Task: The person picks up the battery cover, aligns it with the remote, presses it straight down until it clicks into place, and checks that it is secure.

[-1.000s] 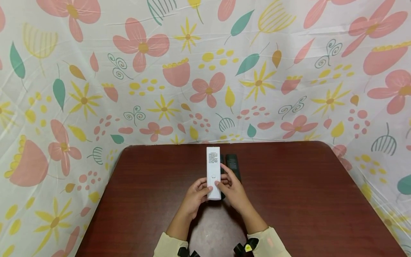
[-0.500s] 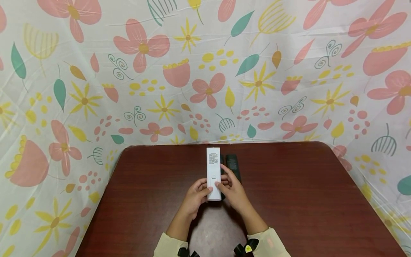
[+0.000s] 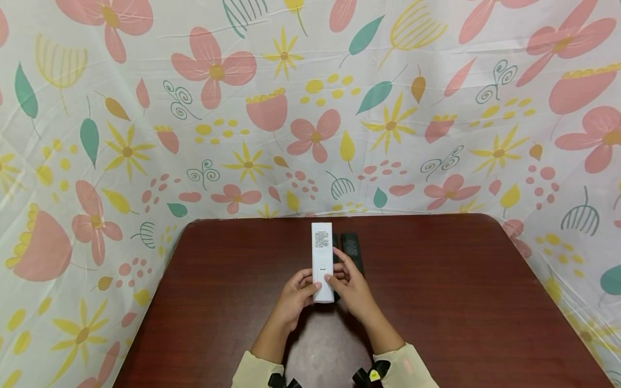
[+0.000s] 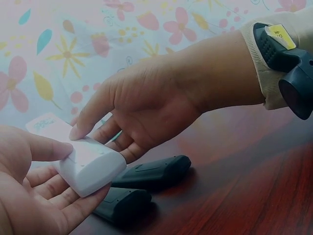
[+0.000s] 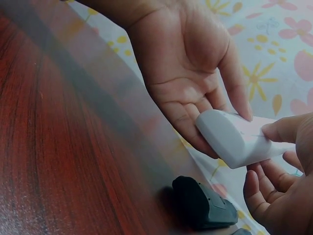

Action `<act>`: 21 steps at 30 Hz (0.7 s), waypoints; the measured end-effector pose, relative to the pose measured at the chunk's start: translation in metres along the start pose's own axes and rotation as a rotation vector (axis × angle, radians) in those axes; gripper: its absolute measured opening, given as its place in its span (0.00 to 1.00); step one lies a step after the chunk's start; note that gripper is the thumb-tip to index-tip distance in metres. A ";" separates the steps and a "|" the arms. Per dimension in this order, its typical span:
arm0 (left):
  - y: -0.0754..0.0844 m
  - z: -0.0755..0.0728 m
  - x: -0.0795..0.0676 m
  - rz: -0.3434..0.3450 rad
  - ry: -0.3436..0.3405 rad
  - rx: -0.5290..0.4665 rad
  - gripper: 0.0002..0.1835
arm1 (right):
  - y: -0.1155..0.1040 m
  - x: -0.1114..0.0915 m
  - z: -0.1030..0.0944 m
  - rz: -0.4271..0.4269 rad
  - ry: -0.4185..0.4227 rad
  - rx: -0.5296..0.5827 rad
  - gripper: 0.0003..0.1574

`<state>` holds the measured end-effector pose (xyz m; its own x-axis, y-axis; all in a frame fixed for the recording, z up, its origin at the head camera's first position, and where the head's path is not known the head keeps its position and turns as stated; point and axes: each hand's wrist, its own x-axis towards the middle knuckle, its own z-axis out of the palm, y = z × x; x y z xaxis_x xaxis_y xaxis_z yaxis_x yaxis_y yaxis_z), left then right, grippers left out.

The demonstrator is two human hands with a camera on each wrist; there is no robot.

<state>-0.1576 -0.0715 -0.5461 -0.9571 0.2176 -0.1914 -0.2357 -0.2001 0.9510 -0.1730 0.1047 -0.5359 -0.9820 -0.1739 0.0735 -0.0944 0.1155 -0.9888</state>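
Both hands hold a white remote control [image 3: 322,256] above the table, its back with a printed label and a battery cover facing up. My left hand [image 3: 294,295] grips the near end from the left, thumb on top and fingers underneath. From the other side my right hand [image 3: 357,293] holds it, with the thumb pressed on the battery cover and the index finger along the edge. Two black remote controls lie below; in the left wrist view one black remote [image 4: 156,172] is behind the other black remote [image 4: 124,203].
The dark reddish-brown table [image 3: 218,269] has rounded far corners. A white cloth [image 3: 315,178] with flowers and leaves hangs behind it and along its sides. A pale round patch [image 3: 322,345] shows between the forearms.
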 end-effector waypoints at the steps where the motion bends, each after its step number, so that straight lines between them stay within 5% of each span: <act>1: 0.000 0.000 0.000 0.000 0.001 0.000 0.25 | 0.000 0.000 0.000 0.000 0.000 0.000 0.43; 21: 0.002 -0.001 -0.001 -0.019 0.019 -0.001 0.26 | 0.002 0.000 0.003 0.024 0.013 0.007 0.43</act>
<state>-0.1576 -0.0728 -0.5444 -0.9556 0.2027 -0.2138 -0.2537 -0.1976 0.9469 -0.1731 0.1024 -0.5385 -0.9861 -0.1580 0.0509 -0.0692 0.1128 -0.9912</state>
